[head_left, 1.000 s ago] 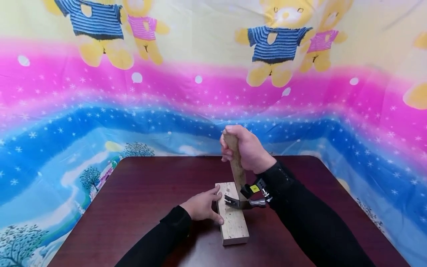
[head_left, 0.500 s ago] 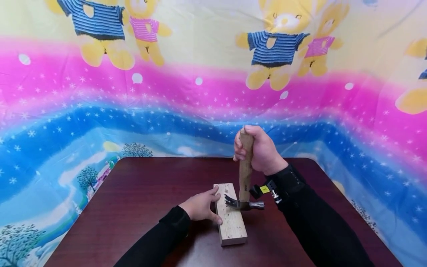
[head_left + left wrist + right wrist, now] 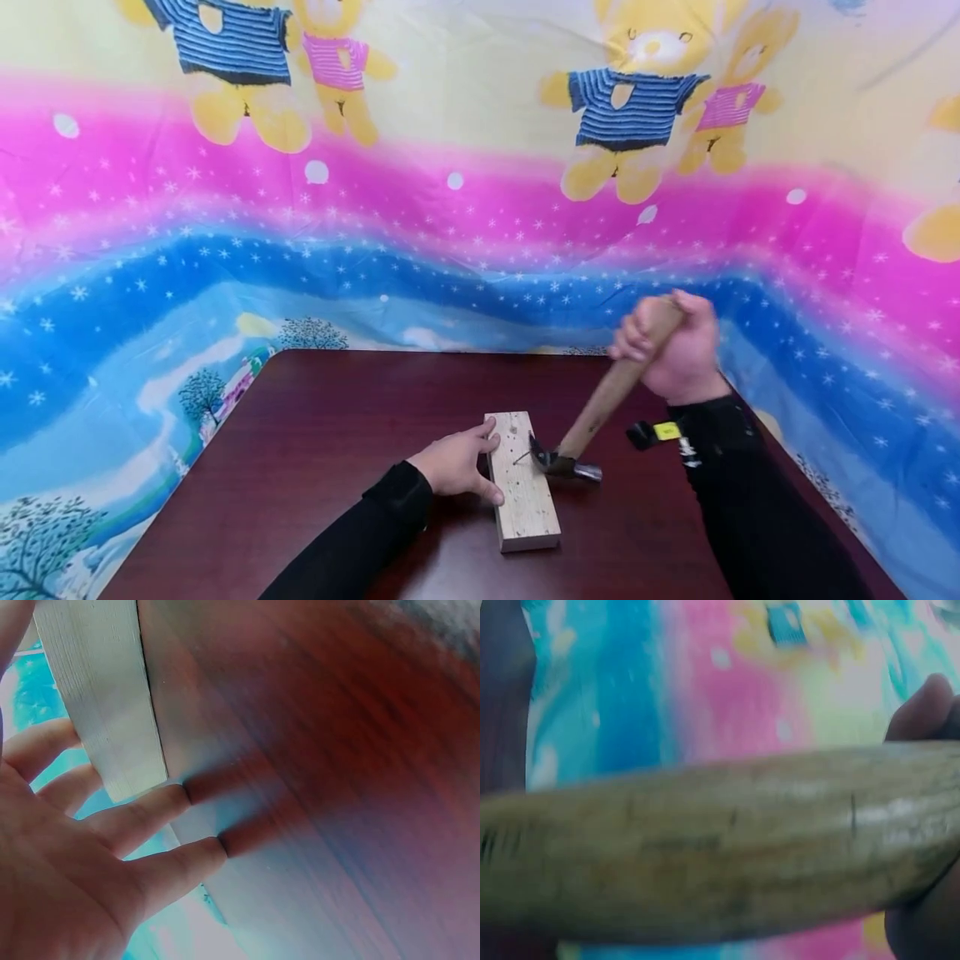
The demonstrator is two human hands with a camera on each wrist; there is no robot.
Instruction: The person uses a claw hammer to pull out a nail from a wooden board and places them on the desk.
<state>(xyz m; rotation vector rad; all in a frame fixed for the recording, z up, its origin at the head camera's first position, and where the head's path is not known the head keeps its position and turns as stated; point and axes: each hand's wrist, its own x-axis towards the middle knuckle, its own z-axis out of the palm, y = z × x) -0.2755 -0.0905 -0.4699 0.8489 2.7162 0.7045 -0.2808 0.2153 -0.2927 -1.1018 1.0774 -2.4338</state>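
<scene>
A pale wooden block [image 3: 521,508] lies lengthwise on the table. My left hand [image 3: 450,464] rests against its left long edge, thumb nearer me and fingers spread along it. The left wrist view shows those fingers [image 3: 150,821] fairly straight, some touching the block. From the block's top a thin nail [image 3: 521,457] sticks up at a slant. My right hand [image 3: 675,346] grips the end of a claw hammer's wooden handle [image 3: 611,392], which leans right. The hammer's claw [image 3: 537,452] is at the block's right edge, just right of the nail. In the right wrist view the handle [image 3: 720,847] fills the lower half.
A dark reddish-brown table [image 3: 360,400] carries the block. Behind and beside it hangs a printed cloth [image 3: 420,225] with bears and snowflakes. Several small dark marks dot the block's top.
My right hand has swung the hammer handle from near upright over to the right. The claw has come off the nail, which now shows tilted. My left hand stays against the block.
</scene>
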